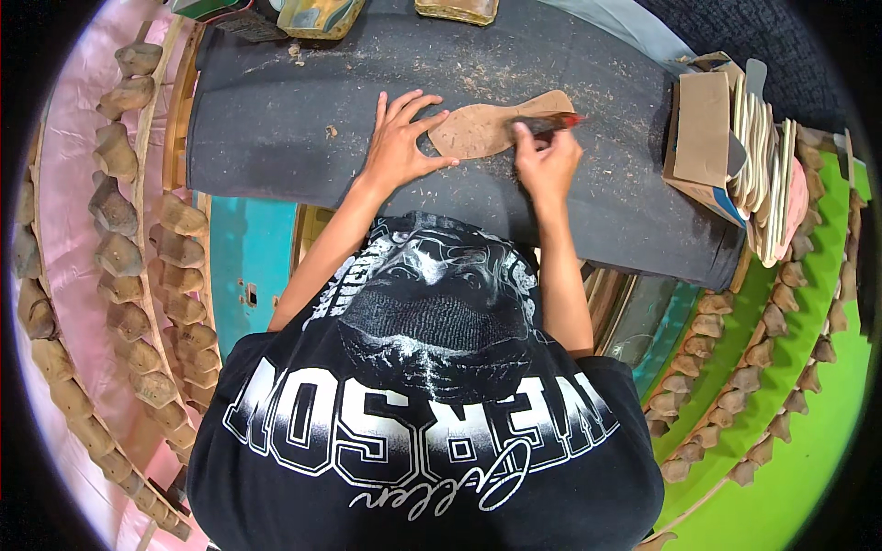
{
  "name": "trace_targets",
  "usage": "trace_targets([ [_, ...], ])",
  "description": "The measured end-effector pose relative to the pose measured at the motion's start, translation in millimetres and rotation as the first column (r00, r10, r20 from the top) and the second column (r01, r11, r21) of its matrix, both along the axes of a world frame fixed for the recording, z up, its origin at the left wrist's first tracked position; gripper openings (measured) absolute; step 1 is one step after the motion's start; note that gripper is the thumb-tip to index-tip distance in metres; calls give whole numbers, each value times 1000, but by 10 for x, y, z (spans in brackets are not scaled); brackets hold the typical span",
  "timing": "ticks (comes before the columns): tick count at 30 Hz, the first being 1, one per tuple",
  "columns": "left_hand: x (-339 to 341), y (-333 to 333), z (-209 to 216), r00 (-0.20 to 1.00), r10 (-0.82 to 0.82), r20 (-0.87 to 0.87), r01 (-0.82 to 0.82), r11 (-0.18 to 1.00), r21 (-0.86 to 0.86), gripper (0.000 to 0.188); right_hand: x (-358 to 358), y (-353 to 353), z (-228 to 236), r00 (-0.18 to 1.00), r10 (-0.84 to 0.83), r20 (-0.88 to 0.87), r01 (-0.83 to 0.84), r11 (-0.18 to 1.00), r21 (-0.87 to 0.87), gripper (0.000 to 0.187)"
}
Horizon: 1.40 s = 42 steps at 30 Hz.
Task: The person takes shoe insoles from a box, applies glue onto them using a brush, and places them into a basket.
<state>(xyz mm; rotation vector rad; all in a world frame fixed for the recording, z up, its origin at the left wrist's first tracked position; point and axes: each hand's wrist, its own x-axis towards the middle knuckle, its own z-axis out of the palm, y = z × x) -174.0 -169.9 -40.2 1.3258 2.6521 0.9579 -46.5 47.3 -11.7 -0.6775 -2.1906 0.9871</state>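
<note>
A flat brown insole-shaped piece (475, 131) lies on the dark-covered table, narrow at its middle, with its slimmer end up to the right. My left hand (401, 140) is spread at its left end, thumb and fingertips at the edge. Over the right half of the piece, my right hand (549, 163) grips a slim dark tool with a red end (568, 121). Motion blurs this tool, so its exact kind and whether its tip touches the piece cannot be made out.
Shavings and crumbs litter the dark table cover (276, 119). A cardboard box (703, 133) packed with pale sole-shaped pieces stands at the right end. Tins (320, 16) sit along the far edge. Racks of wooden shoe lasts (119, 253) flank both sides.
</note>
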Motion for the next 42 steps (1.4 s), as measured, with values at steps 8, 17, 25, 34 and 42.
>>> trace_targets([
  [8,-24,-54,-7,999,-40,19,39,999,34,76,187,138,51,996,-14,84,13,1000,8,24],
  [17,-6,-74,90,995,-89,38,87,995,40,73,128,-187,43,997,61,-47,-71,958,-278,30],
  [25,20,-89,70,990,-130,50,129,991,28,70,165,-216,-69,972,223,76,-201,953,-228,25],
  [34,10,-104,64,990,-134,37,132,990,37,70,228,-13,130,987,110,120,-134,967,216,15],
  [42,6,-105,26,990,-136,29,134,990,43,72,254,-411,-11,951,299,84,-295,954,-53,20],
])
